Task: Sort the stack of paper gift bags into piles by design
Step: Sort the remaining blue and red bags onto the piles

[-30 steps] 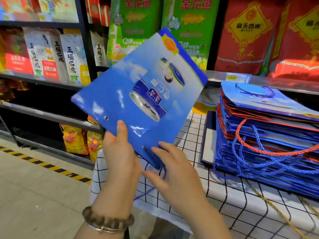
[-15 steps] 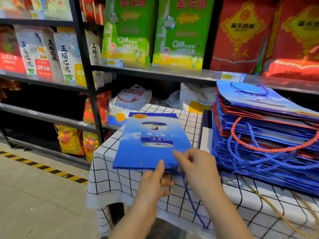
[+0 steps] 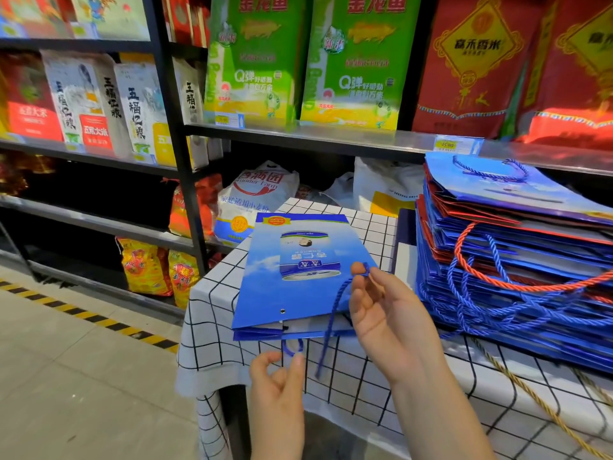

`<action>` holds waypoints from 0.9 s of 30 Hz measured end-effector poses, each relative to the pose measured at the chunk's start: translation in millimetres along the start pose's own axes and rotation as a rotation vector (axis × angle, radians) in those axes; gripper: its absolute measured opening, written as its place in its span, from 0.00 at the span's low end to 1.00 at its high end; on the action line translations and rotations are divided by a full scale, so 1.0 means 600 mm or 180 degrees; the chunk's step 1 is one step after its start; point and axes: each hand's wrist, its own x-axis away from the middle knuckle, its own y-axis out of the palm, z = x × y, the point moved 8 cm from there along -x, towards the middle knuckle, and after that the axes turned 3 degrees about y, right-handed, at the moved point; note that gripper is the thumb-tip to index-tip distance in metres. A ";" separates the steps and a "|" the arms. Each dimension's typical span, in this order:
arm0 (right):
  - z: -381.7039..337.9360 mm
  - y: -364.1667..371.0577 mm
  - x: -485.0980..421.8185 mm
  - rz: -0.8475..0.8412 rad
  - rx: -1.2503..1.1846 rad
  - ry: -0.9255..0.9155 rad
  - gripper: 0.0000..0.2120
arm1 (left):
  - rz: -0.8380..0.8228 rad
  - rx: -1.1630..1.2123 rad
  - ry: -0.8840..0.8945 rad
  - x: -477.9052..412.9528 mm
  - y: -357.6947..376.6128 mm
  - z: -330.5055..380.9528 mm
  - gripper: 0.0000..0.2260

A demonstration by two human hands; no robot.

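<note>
Right hand [image 3: 381,313] is up over the table, palm turned inward, forearm coming in from the lower right. Thumb and forefinger pinch the top of a blue cord handle [image 3: 335,313], and the other fingers hang relaxed and slightly bent below. The cord runs down from that pinch, across the near corner of the blue bag [image 3: 292,277] and over the table edge.

Left hand [image 3: 278,383] sits lower, in front of the table edge, wrist straight up from the bottom of the view. Its fingers are loosely curled, thumb and forefinger parted, with nothing pinched between them. A second cord loop [image 3: 292,347] hangs from the bag's mouth just above those fingertips; whether it touches them, I can't tell.

The blue bag lies flat on the checked tablecloth [image 3: 225,353], printed side up. Its open end faces the person and slightly overhangs the near edge. It sits between the two hands: the right hand hovers over its near right corner, and the left is just below its near edge.

Over to the right on the same table is the stack of bags [image 3: 517,260], mostly blue with some red edges. Blue cords and one red cord [image 3: 497,283] spill off its front. It's apart from the single bag, with bare cloth between. Behind it, a shelf [image 3: 331,137] carries green sacks [image 3: 355,61] and red sacks [image 3: 471,71].
</note>
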 end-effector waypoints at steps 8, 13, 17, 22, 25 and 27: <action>0.027 0.011 0.006 -0.0044 0.0205 0.0403 0.06 | -0.1299 -0.2786 0.1560 -0.016 0.067 0.110 0.12; 0.012 0.016 0.002 -0.0054 0.0665 0.0140 0.08 | -0.1293 -0.2224 0.1587 -0.036 0.075 0.131 0.12; -0.017 0.018 0.006 0.0155 0.3793 -0.0754 0.06 | -0.1147 -0.0470 0.0440 -0.071 0.046 0.162 0.16; 0.070 0.015 -0.004 -0.0649 0.4892 -0.0253 0.07 | -0.1255 -0.0208 0.0408 -0.091 0.041 0.206 0.17; 0.061 0.022 -0.021 -0.0386 0.4394 -0.0467 0.09 | -0.1224 -0.0428 0.0475 -0.106 0.033 0.206 0.15; 0.047 0.034 -0.028 -0.0298 0.3993 -0.0527 0.09 | -0.1303 -0.0789 0.0515 -0.111 0.024 0.196 0.14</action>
